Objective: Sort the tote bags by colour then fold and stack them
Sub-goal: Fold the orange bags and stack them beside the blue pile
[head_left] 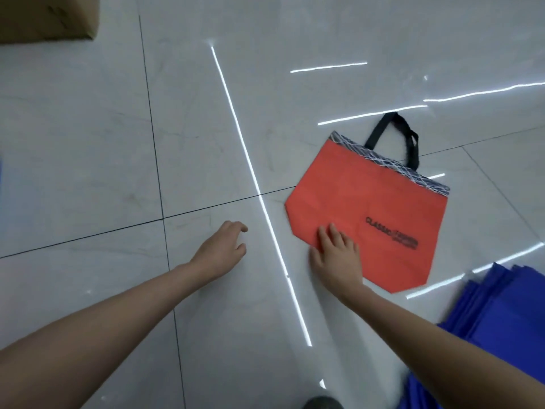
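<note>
An orange-red tote bag [368,208] lies flat on the pale tiled floor, right of centre, with a dark patterned top band and black handles pointing away from me. My right hand [334,256] rests on its near left corner, fingers straight and flat on the cloth. My left hand [221,250] hovers over bare floor to the bag's left, fingers loosely curled, holding nothing. A pile of blue tote bags [495,314] lies at the lower right, partly behind my right forearm.
A brown cardboard box [47,17] sits at the top left corner. A sliver of blue [1,172] shows at the left edge. A dark object [323,402] peeks in at the bottom edge. Bright light strips reflect off the glossy tiles.
</note>
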`<state>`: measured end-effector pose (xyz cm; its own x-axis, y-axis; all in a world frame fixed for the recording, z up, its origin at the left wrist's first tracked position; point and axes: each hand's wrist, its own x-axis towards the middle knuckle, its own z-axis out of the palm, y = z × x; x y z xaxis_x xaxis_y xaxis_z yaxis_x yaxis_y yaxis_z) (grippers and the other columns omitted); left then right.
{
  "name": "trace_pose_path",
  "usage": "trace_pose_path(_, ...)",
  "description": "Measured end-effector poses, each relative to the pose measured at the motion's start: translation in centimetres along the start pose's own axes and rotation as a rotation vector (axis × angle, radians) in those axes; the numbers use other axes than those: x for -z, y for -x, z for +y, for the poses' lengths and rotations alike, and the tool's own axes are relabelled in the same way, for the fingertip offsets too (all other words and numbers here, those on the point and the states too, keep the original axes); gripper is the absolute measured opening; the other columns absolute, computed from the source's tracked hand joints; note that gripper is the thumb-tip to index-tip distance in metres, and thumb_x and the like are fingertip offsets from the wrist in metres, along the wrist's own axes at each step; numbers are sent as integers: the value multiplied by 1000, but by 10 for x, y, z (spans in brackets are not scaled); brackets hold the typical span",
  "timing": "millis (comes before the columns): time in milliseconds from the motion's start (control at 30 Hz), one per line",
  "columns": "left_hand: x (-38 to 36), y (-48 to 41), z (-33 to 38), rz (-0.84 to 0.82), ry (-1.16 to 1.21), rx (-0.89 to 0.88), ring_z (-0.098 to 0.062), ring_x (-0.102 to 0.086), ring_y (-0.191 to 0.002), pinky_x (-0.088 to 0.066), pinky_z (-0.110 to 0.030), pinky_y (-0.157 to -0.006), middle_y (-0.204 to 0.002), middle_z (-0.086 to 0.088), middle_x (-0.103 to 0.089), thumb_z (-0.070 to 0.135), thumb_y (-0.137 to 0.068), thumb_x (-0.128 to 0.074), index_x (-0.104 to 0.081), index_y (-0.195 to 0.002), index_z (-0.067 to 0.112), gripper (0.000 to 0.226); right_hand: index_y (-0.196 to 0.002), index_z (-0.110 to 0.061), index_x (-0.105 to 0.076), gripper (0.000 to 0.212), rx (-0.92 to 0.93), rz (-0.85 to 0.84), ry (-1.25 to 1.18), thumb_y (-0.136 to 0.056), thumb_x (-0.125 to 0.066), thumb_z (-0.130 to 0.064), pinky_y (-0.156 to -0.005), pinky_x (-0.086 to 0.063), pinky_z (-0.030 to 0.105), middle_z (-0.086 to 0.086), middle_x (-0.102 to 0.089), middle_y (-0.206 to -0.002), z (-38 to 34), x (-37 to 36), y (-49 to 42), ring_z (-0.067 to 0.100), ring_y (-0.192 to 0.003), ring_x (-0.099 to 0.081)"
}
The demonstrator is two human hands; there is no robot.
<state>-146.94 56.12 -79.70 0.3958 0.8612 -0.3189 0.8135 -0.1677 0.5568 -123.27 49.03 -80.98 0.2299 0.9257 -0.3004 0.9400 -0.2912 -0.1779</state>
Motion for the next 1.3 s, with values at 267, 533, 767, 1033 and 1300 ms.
trace_pose_path(267,7,14,-24,-25,-359,-235,-22,-7,-145,-11,-39,-116,-158,-3,-2,50,-78,-66,-16,-149,31,88,-131,-13,-55,57,530,-190,-69,-86,-35,-41,-95,-43,47,13,-46,-142,-78,-14,17,38,-109,-49)
trace_pose_path(533,4,40,-71,6,-527,-290,-28,-63,-108,-53,-40,-81,-130,-11,-58,48,-79,-56,-60,-124,16,55,-142,-14,-42,65,696,-155,-79,-92,-33,-55,-112,-28,40,8,-34,-151,-46,-15,17,27,-135,-37)
trace_pose_path(767,11,63,-93,7,-507,-406,-18,-57,-94,-47,-30,-85,-129,0,-55,76,-80,-30,-55,-127,22,77,-145,-14,-32,84,770,-122,309,-86,-26,-75,-106,-32,53,10,-32,-152,6,-21,24,28,-139,-31)
trace_pose_path(1033,31,79,-124,-150,-482,-458,-12,-29,-132,-15,-26,-110,-144,7,-41,89,-67,-38,-43,-140,22,99,-98,-12,-45,16,978,176,373,-96,-34,-22,-81,-51,59,22,-57,-128,4,-36,36,46,-111,-58)
trace_pose_path(1300,54,64,-121,157,152,-186,2,-55,-103,-34,-6,-89,-104,42,-57,23,-80,-65,-59,-100,60,42,-89,-17,-36,22,627,145,-195,-94,-29,-37,-46,-27,29,6,-47,-55,-32,23,10,35,-48,-47)
